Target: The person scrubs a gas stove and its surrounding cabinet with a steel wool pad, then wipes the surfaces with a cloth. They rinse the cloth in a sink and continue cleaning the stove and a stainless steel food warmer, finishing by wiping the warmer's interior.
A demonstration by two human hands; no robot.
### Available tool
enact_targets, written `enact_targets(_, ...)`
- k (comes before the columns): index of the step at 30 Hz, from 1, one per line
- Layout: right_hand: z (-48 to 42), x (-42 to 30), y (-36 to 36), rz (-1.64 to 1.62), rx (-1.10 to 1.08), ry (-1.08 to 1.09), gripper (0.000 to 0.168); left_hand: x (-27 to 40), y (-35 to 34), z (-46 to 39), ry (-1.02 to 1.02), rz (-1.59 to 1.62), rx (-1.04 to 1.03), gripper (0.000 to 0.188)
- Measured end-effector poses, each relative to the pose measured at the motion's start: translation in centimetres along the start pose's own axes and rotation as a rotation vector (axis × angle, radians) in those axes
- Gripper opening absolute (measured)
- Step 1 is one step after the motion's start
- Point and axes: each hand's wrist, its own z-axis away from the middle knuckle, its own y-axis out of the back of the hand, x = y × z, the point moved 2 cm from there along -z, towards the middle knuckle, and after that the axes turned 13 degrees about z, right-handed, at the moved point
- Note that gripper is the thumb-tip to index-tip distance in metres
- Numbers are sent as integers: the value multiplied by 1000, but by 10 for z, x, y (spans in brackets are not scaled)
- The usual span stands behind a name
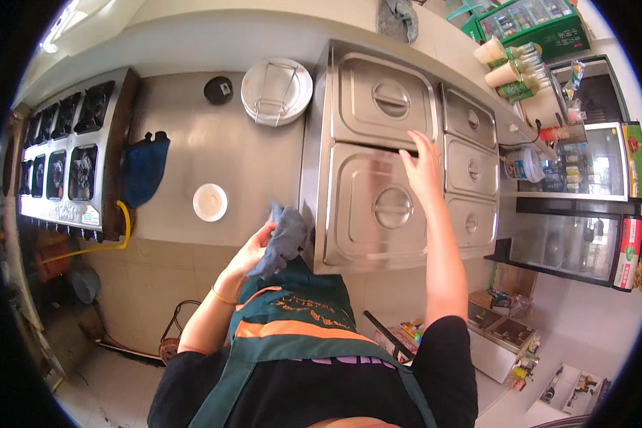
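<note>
My left hand (249,254) grips a crumpled blue-grey cloth (284,239) at the front edge of the steel counter (259,182), just left of a raised steel food-warmer unit (316,128). Over that unit my right hand (427,170) is stretched out, fingers apart and holding nothing. It lies above the right end of the seam between two large steel pan lids, the far lid (356,115) and the near lid (348,214). Whether its fingertips touch metal, I cannot tell. Both lids sit flat with recessed handles. Several smaller lids (463,184) line the unit's right side.
A small white bowl (210,202), stacked white plates (251,80) under a wire rack (272,107) and a round black object (214,92) stand on the counter. Left are a dark blue cloth (145,168) and a multi-burner gas stove (101,160) with a yellow hose (127,224).
</note>
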Motion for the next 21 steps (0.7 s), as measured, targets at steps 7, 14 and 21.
enact_targets(7,-115,34,-87,188,-241,129,47,42,-13,40,-86,-470,321,27)
enact_targets(14,-160,35,-89,102,-678,115,65,0,-5,61,-478,-144,632,33)
enact_targets(21,-138,44,-34,-56,-805,33,69,-18,-23,30,-519,-146,470,34)
